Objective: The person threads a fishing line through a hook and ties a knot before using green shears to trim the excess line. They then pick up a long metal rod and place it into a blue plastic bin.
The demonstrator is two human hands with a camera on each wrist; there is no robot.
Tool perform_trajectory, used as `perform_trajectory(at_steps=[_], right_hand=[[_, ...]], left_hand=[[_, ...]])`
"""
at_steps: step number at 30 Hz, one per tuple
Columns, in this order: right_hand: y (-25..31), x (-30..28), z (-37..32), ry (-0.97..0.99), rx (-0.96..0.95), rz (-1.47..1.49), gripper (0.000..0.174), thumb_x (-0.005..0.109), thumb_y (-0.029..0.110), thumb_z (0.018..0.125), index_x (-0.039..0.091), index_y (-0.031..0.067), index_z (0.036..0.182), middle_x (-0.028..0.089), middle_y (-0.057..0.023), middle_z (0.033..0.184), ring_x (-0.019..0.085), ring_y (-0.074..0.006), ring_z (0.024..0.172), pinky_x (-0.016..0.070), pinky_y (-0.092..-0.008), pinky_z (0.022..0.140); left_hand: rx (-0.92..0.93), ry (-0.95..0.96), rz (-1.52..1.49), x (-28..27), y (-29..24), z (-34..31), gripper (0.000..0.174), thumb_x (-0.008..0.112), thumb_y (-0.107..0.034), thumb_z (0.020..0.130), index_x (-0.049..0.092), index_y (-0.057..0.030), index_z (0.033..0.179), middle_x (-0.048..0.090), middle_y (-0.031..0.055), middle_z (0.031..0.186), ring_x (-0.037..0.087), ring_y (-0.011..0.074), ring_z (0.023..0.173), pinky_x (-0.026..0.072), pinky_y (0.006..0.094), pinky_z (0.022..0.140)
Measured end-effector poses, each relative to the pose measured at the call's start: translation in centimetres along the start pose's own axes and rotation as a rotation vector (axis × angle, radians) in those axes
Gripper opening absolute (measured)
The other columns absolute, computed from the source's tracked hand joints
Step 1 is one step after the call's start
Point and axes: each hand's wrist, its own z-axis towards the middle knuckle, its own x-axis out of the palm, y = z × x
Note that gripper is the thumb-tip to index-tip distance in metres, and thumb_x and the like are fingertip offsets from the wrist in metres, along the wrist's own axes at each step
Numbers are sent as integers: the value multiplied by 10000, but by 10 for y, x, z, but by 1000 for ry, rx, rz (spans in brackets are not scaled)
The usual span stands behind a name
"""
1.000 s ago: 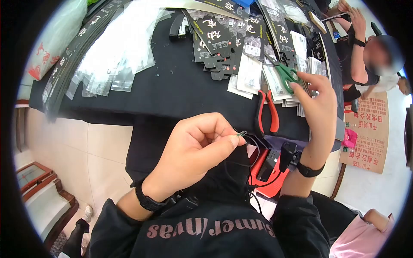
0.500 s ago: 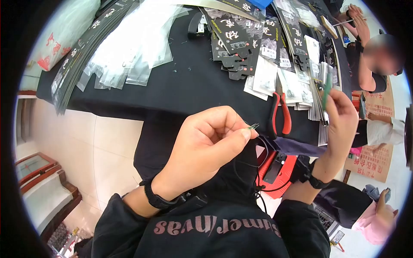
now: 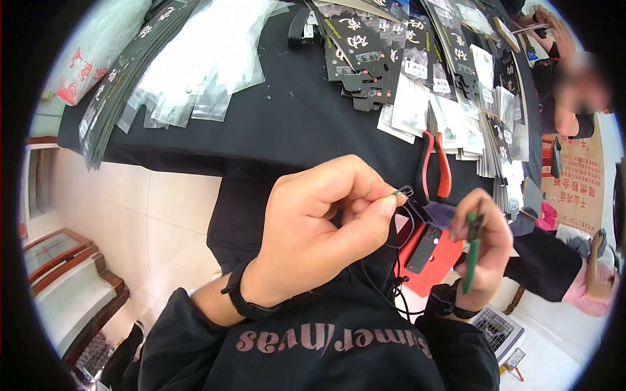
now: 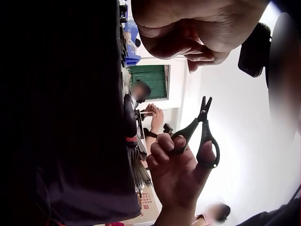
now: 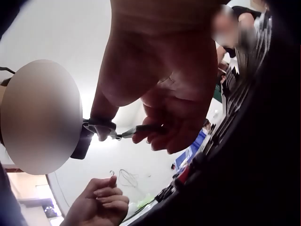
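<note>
My left hand [image 3: 326, 221] pinches a small fishing hook [image 3: 405, 191] with a bit of green at its base, between thumb and forefinger. A thin looped line [image 5: 128, 178] trails beside the hook in the right wrist view. My right hand [image 3: 486, 244] holds small green-handled scissors [image 3: 472, 260], raised to the right of the left hand and apart from it. In the left wrist view the thumb sits in one handle loop, a finger in the other, and the short blades [image 4: 204, 109] stand slightly apart, pointing up. The scissors look blurred in the head view.
Red-handled pliers [image 3: 437, 166] lie at the black table's near edge, beside white packets [image 3: 407, 111]. Printed black cards [image 3: 365, 42], a stapler [image 3: 303, 29] and clear plastic sleeves [image 3: 189, 72] lie farther back. A red box [image 3: 443, 264] sits below the edge. Other people are at the right.
My right hand has lifted the scissors off the packets and brought them back toward my body, near the left hand. The left hand keeps its pinch on the hook; the head view has shifted.
</note>
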Motion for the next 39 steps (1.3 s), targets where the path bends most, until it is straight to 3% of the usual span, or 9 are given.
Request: perform_trajectory(at_steps=[3, 8, 14, 17, 22, 39], right_hand=[[0, 15, -1, 70, 64, -23, 332, 722, 108, 492, 476, 45, 705, 511, -75, 804, 517, -167, 726, 384, -254, 658], [-6, 18, 6, 129, 13, -201, 377, 713, 112, 437, 463, 38, 710, 490, -68, 779, 452, -150, 670, 318, -245, 574], [-7, 18, 10, 155, -61, -186, 347, 714, 96, 459, 483, 40, 712, 515, -56, 784, 426, -97, 621, 311, -214, 543], [-6, 19, 10, 128, -60, -156, 332, 714, 91, 471, 489, 43, 711, 524, -46, 787, 412, -75, 607, 309, -203, 534], [-2, 20, 9, 102, 4, -166, 332, 713, 90, 475, 484, 50, 712, 521, -36, 782, 402, -69, 607, 302, -205, 533], [-3, 20, 7, 78, -27, -230, 354, 751, 120, 484, 490, 60, 717, 502, -29, 766, 376, -65, 613, 267, -208, 520]], left_hand=[[-15, 8, 19, 0, -1, 1, 70, 599, 43, 876, 569, 16, 818, 592, 30, 799, 609, 77, 792, 536, 290, 832], [-22, 12, 29, 2, -2, 0, 74, 598, 48, 874, 566, 19, 814, 587, 27, 791, 611, 78, 794, 532, 281, 820], [-28, 8, 6, 2, -2, 0, 70, 608, 44, 876, 571, 23, 821, 583, 17, 781, 584, 56, 767, 528, 273, 822], [-27, -1, 8, 2, -2, 0, 58, 615, 38, 879, 581, 24, 834, 580, 7, 778, 543, 35, 728, 507, 237, 757], [-39, 13, 12, 4, -3, 1, 31, 623, 30, 882, 599, 27, 861, 575, -10, 768, 471, 9, 673, 387, 178, 614], [-86, 26, 3, 4, -4, 0, 33, 621, 43, 867, 598, 22, 856, 576, -27, 760, 464, -2, 661, 368, 171, 585]])
